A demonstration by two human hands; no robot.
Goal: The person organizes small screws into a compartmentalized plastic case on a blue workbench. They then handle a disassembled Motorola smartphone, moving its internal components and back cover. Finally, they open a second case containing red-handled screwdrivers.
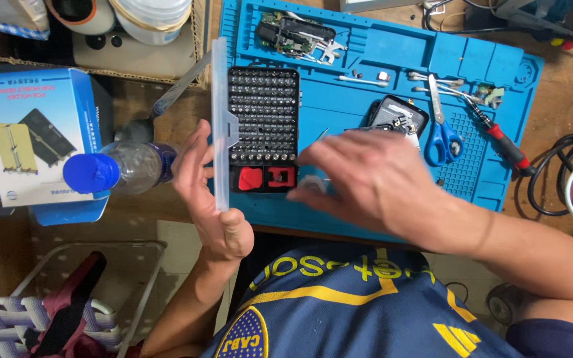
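Bit case lies open at centre frame, on the left edge of the blue work mat. Rows of small driver bits fill its black tray; two red pieces sit in the bottom compartment.

My left hand holds the clear lid of the case upright on its hinge side. Thumb and fingers are closed on the lid's lower edge, so the lid stands on end, left of the tray.

My right hand hovers just right of the tray's bottom corner, blurred with motion. Fingers are spread and slightly curled, holding nothing I can make out. Whether the fingertips touch the mat I cannot tell.

Step in hand, as I judge it: case open, lid held out of the way, free hand going for a bit or for the red pieces. The next move calls for a fine pinch with two fingertips on one small piece, lifted straight up without knocking its neighbours. The lid must stay tilted back so it does not drop on my fingers.

Around it: an opened phone right of centre on the mat, blue-handled scissors beside it, a red-handled screwdriver further right. A circuit assembly sits at top centre. A plastic bottle with a blue cap lies at left on the surface, just beside my left hand.
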